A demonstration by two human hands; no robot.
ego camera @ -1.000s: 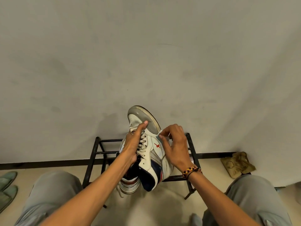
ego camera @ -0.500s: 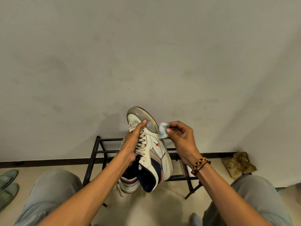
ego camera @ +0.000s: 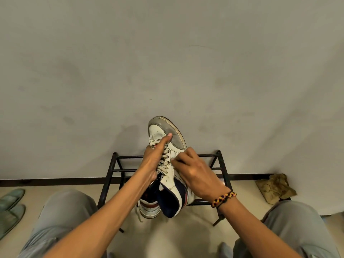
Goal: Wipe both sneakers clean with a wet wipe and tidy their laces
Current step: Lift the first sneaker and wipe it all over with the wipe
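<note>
— left hand grips the raised sneaker round the laces, thumb on the toe. stiff?
— firm sole, soft upper, probably light. right hand curls against its side; wipe hidden, can't tell if held.

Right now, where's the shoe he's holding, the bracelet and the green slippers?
held sneaker [ego camera: 168,131], head view, grey toe cap.
bracelet [ego camera: 223,198], head view, braided band on the wrist.
green slippers [ego camera: 11,207], head view, the nearer slipper's top.
</note>
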